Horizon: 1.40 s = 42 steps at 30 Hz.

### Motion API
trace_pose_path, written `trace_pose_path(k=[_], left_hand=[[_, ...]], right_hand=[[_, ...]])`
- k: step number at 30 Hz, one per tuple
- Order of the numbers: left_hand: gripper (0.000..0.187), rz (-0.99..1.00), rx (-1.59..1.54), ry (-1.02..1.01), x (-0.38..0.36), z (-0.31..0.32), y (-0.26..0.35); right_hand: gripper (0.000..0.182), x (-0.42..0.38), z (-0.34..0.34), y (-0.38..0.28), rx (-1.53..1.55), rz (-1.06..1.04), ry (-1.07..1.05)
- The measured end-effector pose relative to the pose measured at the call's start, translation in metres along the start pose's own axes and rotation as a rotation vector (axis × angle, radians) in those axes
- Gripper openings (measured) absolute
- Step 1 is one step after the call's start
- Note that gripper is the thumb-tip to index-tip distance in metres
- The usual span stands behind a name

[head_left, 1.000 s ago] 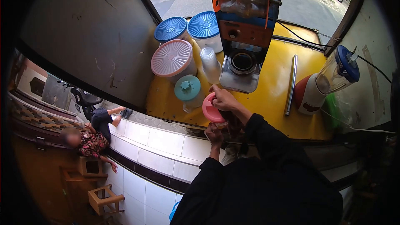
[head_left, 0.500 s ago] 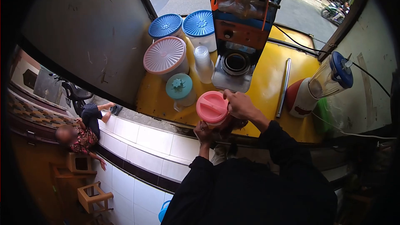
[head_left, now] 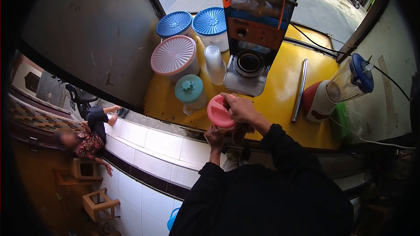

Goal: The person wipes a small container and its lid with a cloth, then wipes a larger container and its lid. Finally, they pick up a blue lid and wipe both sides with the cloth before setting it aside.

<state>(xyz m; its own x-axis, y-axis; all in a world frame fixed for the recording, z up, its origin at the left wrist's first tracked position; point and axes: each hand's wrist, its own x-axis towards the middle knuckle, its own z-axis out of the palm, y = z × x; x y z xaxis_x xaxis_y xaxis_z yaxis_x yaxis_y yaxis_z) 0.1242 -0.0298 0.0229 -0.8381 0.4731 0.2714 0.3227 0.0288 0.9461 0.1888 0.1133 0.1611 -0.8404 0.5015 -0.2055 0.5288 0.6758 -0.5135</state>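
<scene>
A round jar with a pink lid [head_left: 217,114] stands near the front edge of the yellow counter. My left hand [head_left: 214,137] is closed in a fist at the jar's near side, apparently round its handle, which the fingers hide. On top, my right hand [head_left: 241,109] has its fingers bent over the lid's raised grip bar. Most of the jar's body is out of sight below the lid and hands. Just left of it stands a similar jar with a mint-green lid [head_left: 188,86] and a handle.
Behind are a cup sealing machine [head_left: 247,39], stacked plastic cups [head_left: 214,63], a pink-lidded tub [head_left: 175,56] and two blue-lidded tubs [head_left: 174,24]. A metal tube [head_left: 300,91] and a blender [head_left: 337,88] with a cord stand right. A person [head_left: 89,137] sits at the left.
My right hand has shifted slightly left across the pink lid, and its wrist has swung left. My left hand stays at the jar's near side.
</scene>
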Motion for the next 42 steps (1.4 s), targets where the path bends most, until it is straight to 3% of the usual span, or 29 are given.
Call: trace_pose_path(k=[4, 6, 10, 12, 13, 15, 16, 19, 21, 23, 24, 25, 27, 30, 34, 37, 39, 42], left_hand=[[0.039, -0.038, -0.002, 0.058, -0.004, 0.005, 0.003], [0.038, -0.07, -0.007, 0.066, -0.004, 0.005, 0.005], [0.037, -0.058, -0.015, 0.045, 0.002, 0.002, 0.002], [0.035, -0.067, 0.008, 0.006, 0.001, 0.001, 0.004], [0.035, -0.073, 0.005, 0.011, 0.001, 0.002, 0.005], [0.037, -0.048, -0.021, 0.043, 0.003, 0.003, 0.004], [0.037, -0.049, -0.021, 0.044, 0.002, 0.003, -0.001], [0.038, -0.053, 0.001, 0.049, 0.003, 0.003, -0.008], [0.039, -0.046, 0.022, 0.063, 0.002, 0.003, -0.006], [0.04, -0.047, 0.01, 0.057, 0.003, 0.004, -0.004], [0.041, -0.047, -0.01, 0.052, 0.002, 0.004, -0.004], [0.041, -0.048, -0.007, 0.05, 0.001, 0.003, -0.004], [0.044, -0.039, 0.091, 0.052, 0.0, 0.002, -0.002], [0.047, -0.034, 0.087, 0.054, -0.001, 0.003, 0.004], [0.046, -0.036, 0.051, 0.07, 0.0, 0.003, 0.0], [0.046, -0.028, 0.064, 0.048, -0.001, 0.001, -0.003], [0.046, -0.061, 0.106, 0.005, 0.0, -0.001, -0.004], [0.044, -0.053, 0.064, 0.022, 0.001, 0.0, -0.001]], right_hand=[[0.059, -0.026, -0.002, 0.004, -0.119, -0.013, -0.046], [0.055, -0.035, -0.001, 0.014, -0.106, -0.205, 0.081], [0.045, -0.034, -0.028, 0.016, -0.085, -0.059, -0.021], [0.033, -0.037, -0.035, 0.034, 0.259, -0.005, 0.062], [0.033, -0.038, -0.031, 0.043, 0.254, -0.007, 0.056], [0.033, -0.038, -0.021, 0.056, 0.881, 0.012, 0.209], [0.037, -0.037, -0.016, 0.055, 1.042, 0.019, 0.234], [0.04, -0.025, -0.001, 0.042, 1.197, -0.067, 0.26], [0.041, -0.017, 0.002, 0.034, 1.107, -0.048, 0.203], [0.041, -0.007, 0.008, 0.025, 0.813, 0.026, 0.063], [0.039, -0.003, 0.008, 0.022, 0.527, -0.052, 0.137], [0.039, -0.001, 0.008, 0.019, 0.53, -0.05, 0.136], [0.035, 0.002, 0.004, 0.014, 0.13, -0.006, 0.136], [0.031, 0.0, 0.0, 0.013, -0.071, -0.073, 0.084], [0.032, -0.005, -0.019, 0.009, -0.046, -0.093, 0.053], [0.04, -0.011, -0.023, 0.01, 0.199, -0.079, 0.028], [0.047, -0.02, -0.017, 0.008, 0.301, -0.236, -0.065], [0.054, -0.03, -0.005, -0.001, 0.146, -0.189, -0.141]])
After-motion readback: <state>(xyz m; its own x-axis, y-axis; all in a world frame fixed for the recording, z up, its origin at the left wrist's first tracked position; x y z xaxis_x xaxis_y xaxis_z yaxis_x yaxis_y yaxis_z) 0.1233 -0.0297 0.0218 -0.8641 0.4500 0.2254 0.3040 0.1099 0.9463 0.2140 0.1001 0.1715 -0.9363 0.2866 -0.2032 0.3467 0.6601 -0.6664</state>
